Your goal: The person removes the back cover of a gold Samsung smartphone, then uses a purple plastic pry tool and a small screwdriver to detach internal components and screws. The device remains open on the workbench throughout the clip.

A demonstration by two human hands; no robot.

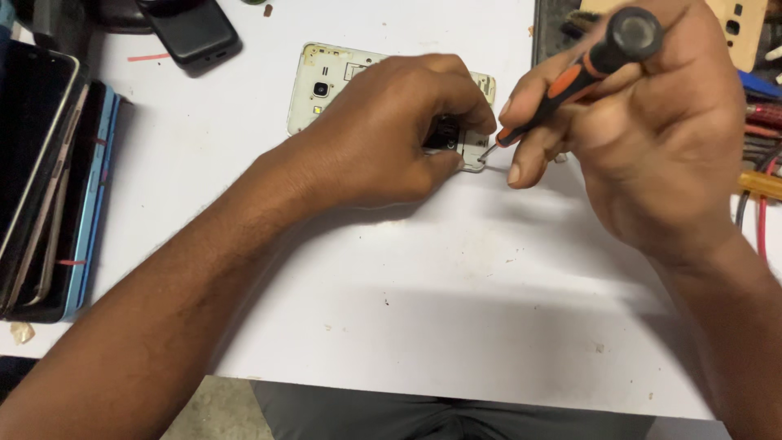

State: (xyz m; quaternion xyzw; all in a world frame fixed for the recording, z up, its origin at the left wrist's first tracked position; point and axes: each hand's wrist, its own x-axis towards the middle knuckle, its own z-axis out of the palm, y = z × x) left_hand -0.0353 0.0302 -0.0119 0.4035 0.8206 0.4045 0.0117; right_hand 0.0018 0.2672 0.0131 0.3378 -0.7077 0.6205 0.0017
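The left hand (391,134) lies over the opened phone (326,85), a pale back frame w/ the cover off, lying flat on the white desk (456,310) near its far edge, about mid-width. The fingers are curled and pressed down on the phone's right half, thumb and forefinger pinched close at its lower right corner, around a small dark part there; whether they actually grip that part or just brace the frame can't be told, prob. the latter. The camera hole and flash show on the uncovered left half.

The right hand (643,138) is closed round a screwdriver (570,77) w/ a black-and-orange handle, thumb and fingers wrapped on the grip, butt end tilted up toward the camera. Its thin metal tip angles down-left and meets the phone at that same lower right corner, just beside the left fingertips.

At the desk's left edge sits a stack of phones (49,179), dark screens, one w/ a blue rim. Another dark phone (191,33) lies at the far-left corner. Along the right edge: a clutter of tools & red wires (762,204), partly hidden behind the right hand.
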